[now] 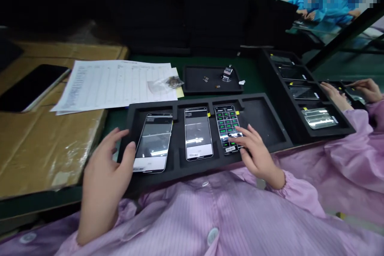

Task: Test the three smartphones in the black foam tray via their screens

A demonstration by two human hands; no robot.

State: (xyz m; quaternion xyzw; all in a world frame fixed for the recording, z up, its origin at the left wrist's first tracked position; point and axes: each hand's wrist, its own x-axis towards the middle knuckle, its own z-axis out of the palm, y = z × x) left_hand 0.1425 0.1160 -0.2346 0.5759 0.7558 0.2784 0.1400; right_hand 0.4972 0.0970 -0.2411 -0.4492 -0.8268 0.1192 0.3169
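A black foam tray (264, 120) in front of me holds three phones side by side. My left hand (105, 172) rests at the tray's left edge, thumb against the lower left side of the left phone (153, 142), fingers spread. The middle phone (198, 133) lies untouched. My right hand (255, 150) lies over the lower right of the right phone (226, 126), whose screen shows a grid of green buttons; its fingers are stretched out, tips touching the screen. The tray's fourth slot, at the right, holds nothing.
A printed sheet (114, 84) and a small plastic bag (165, 83) lie behind the tray. A small black tray (210, 82) holds tiny parts. A cardboard box (45, 140) with a dark tablet (30, 86) is left. Right, a co-worker's hands (357, 90) work at another tray of phones (303, 96).
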